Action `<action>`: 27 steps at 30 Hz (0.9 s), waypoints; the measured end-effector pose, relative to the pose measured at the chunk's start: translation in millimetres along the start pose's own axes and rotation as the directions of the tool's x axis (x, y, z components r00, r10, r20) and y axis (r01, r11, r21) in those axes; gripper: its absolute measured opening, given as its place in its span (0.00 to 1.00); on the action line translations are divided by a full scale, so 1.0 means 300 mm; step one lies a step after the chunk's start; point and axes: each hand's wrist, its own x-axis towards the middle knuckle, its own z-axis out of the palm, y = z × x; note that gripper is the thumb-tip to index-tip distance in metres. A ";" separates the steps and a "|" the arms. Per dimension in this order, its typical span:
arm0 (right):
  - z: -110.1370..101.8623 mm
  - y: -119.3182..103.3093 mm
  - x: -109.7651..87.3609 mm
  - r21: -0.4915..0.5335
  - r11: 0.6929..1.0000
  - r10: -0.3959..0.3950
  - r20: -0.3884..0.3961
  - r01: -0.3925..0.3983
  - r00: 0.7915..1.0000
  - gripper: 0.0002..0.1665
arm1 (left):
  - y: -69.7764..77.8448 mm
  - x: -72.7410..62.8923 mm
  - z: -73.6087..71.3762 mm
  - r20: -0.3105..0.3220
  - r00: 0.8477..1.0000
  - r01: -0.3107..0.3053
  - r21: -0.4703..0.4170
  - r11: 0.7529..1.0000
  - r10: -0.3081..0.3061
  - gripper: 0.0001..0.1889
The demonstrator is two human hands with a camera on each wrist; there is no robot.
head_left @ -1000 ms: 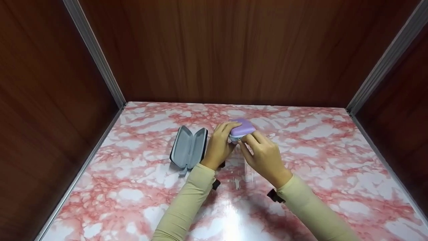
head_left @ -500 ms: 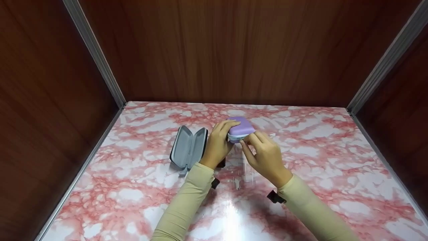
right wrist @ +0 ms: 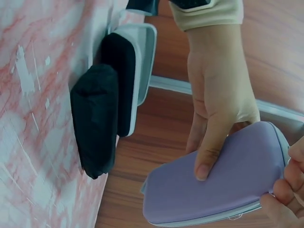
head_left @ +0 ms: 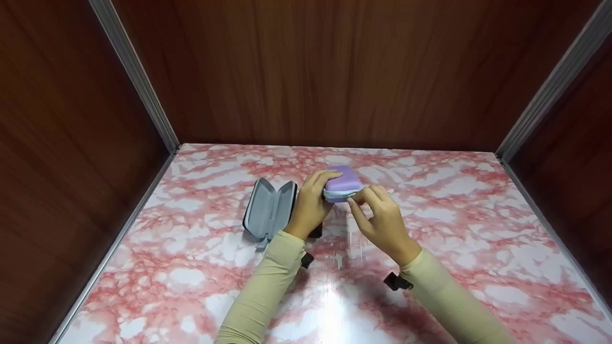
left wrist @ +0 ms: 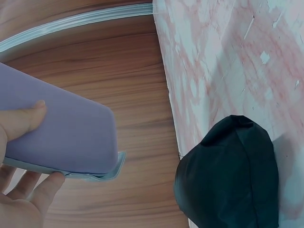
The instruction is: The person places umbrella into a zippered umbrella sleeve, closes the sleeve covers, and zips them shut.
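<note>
A purple hard-shell zip case (head_left: 345, 179) with a pale zip band is held above the table. My left hand (head_left: 310, 205) grips it from the left side; in the left wrist view its thumb lies on the purple shell (left wrist: 71, 123) and its fingers are underneath. At the near edge, my right hand (head_left: 384, 222) pinches the zip at the right front corner, its fingertips covering most of the pull. In the right wrist view, the right fingers (right wrist: 285, 190) meet the end of the case. Its inside is hidden from every view.
An open black case with grey lining (head_left: 271, 210) stands left of my left hand. Beside it lies a black fabric pouch (right wrist: 95, 121), mostly behind the left wrist in the head view. Wood panels (head_left: 334, 71) enclose the marbled table (head_left: 191, 277).
The purple case has shifted slightly left, and its front zip band shows more. My right fingertips have moved a little rightward along the zip. The open black case stays put.
</note>
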 end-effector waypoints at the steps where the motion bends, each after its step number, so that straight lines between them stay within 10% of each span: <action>1: 0.000 -0.001 0.001 0.004 1.000 0.001 0.002 -0.001 1.000 0.07 | -0.001 0.000 -0.001 0.001 1.000 0.000 -0.002 1.000 0.000 0.26; 27: -0.010 0.021 -0.006 0.099 0.990 0.102 -0.009 -0.100 0.995 0.05 | -0.001 0.004 -0.009 0.006 0.999 0.033 -0.037 0.999 -0.033 0.30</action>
